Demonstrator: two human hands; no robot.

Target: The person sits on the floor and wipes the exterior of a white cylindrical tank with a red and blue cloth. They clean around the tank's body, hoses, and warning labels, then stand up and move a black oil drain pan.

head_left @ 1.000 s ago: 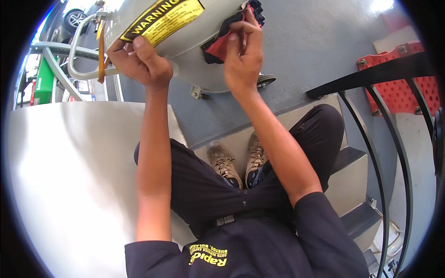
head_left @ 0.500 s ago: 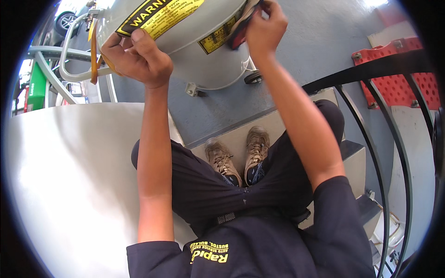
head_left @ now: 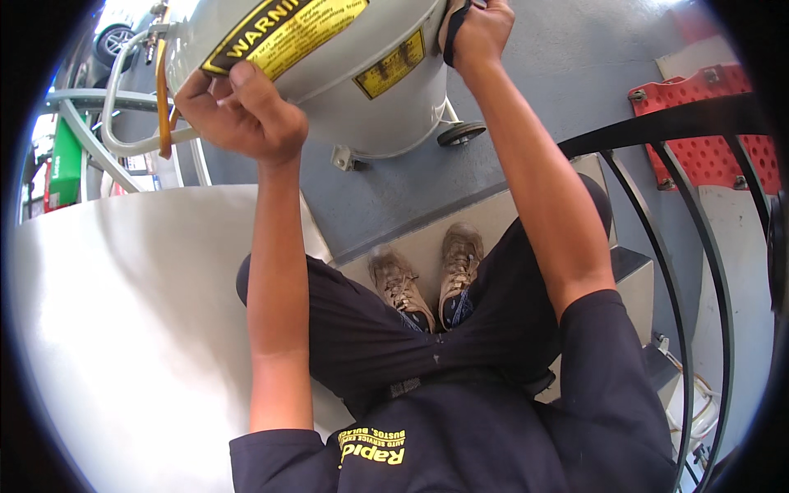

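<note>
Container: 1 large grey tank (head_left: 403,123) stands in front of the seated person and serves as reference for all positions. Its wall is opaque; the contents cannot be seen.

Count on the tank: 2 yellow-and-black labels, an upper label (head_left: 288,37) and, to its right and below, a lower label (head_left: 393,64) bearing dark marks. At the tank's base, 1 metal bracket (head_left: 343,158) and 1 black wheel (head_left: 462,134) are visible. At its left side are 1 bent pale tube (head_left: 115,115) and 1 amber strip (head_left: 163,107) hanging across it.

Hands: the left hand (head_left: 246,115) is at the tank's left front, fingers curled, thumb at the lower edge of the upper label; whether it grips anything cannot be told. The right hand (head_left: 483,34) is closed on 1 dark cloth (head_left: 453,37) at the tank's right edge.

Surroundings: 2 brown shoes (head_left: 397,275) are below the tank; 1 black railing (head_left: 657,127) and 1 red perforated panel (head_left: 707,123) are to its right; 1 green object (head_left: 66,164) is to its left.

Change: 1.0 s earlier, the cloth covered most of the lower label. The right hand has since moved right along the tank, exposing that label. The left hand remains at the upper label.
</note>
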